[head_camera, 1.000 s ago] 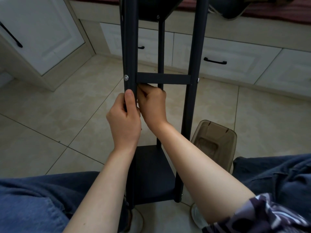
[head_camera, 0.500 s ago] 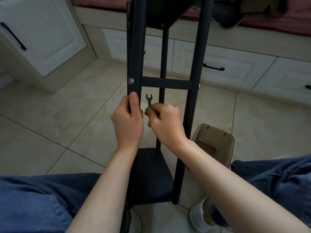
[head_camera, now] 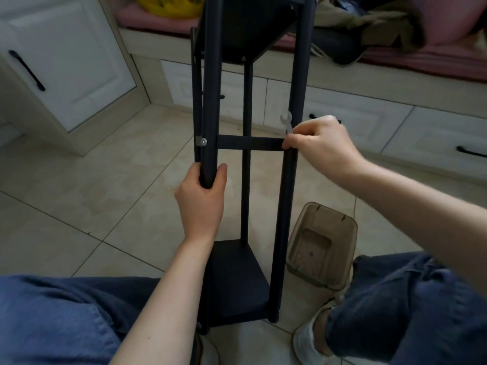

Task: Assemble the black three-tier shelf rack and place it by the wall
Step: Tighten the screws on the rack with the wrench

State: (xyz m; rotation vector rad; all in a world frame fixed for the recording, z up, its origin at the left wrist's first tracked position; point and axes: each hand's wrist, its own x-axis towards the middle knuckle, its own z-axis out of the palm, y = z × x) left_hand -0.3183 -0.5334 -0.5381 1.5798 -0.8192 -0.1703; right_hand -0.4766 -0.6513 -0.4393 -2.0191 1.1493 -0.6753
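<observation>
Left hand (head_camera: 201, 204) is gripping a post, the likeliest hold on this stiff, probably light rack (head_camera: 300, 75); right hand (head_camera: 320, 146) is pinching a wrench (head_camera: 287, 122).

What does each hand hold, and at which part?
Left hand grips the rack's near left post below the crossbar. Right hand pinches the small wrench by its lower end.
</observation>
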